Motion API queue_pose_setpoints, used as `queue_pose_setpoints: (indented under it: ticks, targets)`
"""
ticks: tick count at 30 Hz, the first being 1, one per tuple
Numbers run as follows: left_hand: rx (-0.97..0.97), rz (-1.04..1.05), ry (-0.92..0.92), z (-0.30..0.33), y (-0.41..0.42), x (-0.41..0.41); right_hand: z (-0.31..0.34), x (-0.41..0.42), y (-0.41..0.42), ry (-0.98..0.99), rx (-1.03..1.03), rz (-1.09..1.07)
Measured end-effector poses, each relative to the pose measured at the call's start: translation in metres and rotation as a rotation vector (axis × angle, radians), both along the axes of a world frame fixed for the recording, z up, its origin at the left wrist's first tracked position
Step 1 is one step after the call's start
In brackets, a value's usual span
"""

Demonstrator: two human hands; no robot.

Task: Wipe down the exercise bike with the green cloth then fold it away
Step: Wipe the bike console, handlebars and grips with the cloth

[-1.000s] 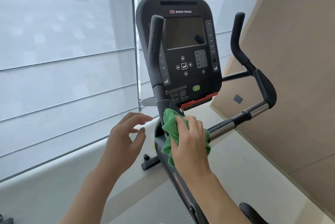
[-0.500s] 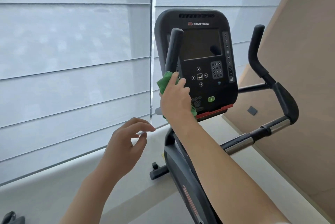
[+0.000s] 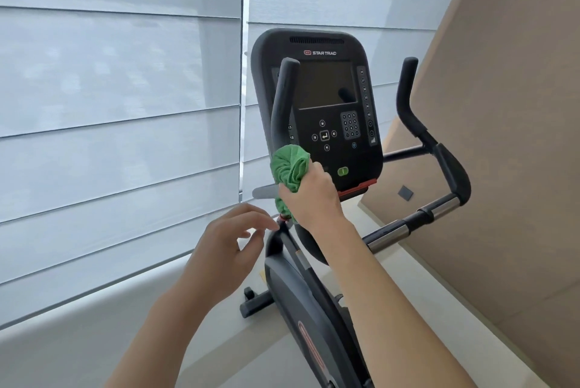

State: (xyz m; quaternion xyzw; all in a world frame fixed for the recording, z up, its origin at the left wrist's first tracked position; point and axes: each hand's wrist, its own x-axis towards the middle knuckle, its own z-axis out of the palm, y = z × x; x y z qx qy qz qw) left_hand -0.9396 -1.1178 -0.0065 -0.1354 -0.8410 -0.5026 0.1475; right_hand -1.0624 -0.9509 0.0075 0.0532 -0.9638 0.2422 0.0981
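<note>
The blinds fill the left side and are untouched. Next comes the left hand, held loosely open with curled fingers and nothing in it — its fingertips are just beside the top of the bike frame, below the cloth, and whether they touch the frame cannot be told. It is placed much as it was a second ago.

The change is in the cloth. A second ago it was bunched low on the stem under the console; half a second ago it was carried up onto the left grip; now it is wrapped round the base of that grip, slightly lower again, with the right hand closed round it from the right. An up-and-down stroke along the grip is suggested, so the wiping step is judged to be under way and the folding not yet begun. The console, the right grip and the chrome bar are judged to be left for wiping, though whether they have been done cannot be told.

For room: the left grip is free above the cloth up to its rounded tip, and open space is seen to its left before the blinds. The console face lies close behind the grip, so buttons could be pressed by a wide stroke. Further right, the right grip and bar stand near the brown wall — less clearance is judged there.
</note>
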Motion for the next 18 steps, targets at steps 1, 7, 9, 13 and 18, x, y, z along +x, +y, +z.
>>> queue_pose_setpoints:
  ticks: [1, 7, 9, 13, 18]
  targets:
    - [0.004, -0.003, -0.01, -0.002, 0.0, 0.001, -0.004, 0.011, 0.003, 0.045, 0.072, 0.002]
    - [0.047, -0.01, -0.046, -0.008, -0.01, 0.003, -0.041, 0.087, 0.026, 0.231, 0.361, -0.067]
    - [0.057, -0.007, -0.046, -0.01, -0.011, -0.001, -0.059, 0.107, 0.033, 0.223, 0.443, -0.086]
    - [0.059, -0.012, -0.067, -0.013, -0.01, -0.002, -0.073, 0.098, 0.027, 0.229, 0.51, -0.136]
    - [0.045, -0.018, -0.074, -0.012, -0.014, 0.007, -0.047, 0.055, -0.003, 0.175, 0.489, -0.223]
